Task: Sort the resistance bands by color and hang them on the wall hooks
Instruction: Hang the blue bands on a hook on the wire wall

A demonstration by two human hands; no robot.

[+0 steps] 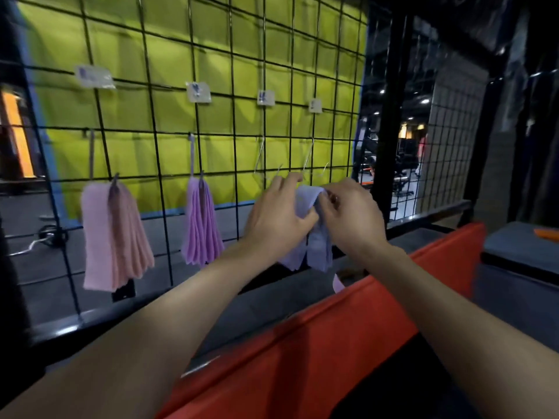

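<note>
Both my hands hold a bunch of pale blue-lilac bands (317, 246) just below two bare wire hooks (261, 164) (310, 163) on the black wire grid (157, 146). My left hand (276, 216) grips the bunch's top from the left, and my right hand (351, 216) pinches it from the right. The bands' loose ends hang down between my wrists. A bunch of pink bands (115, 237) hangs on the leftmost hook, and a bunch of purple bands (201, 225) hangs on the one beside it.
Small white label cards (198, 92) are clipped to the grid above each hook. A red padded bench (332, 343) lies below my arms, with a pink band end (338, 282) showing behind its edge. A black post (390, 122) bounds the grid on the right.
</note>
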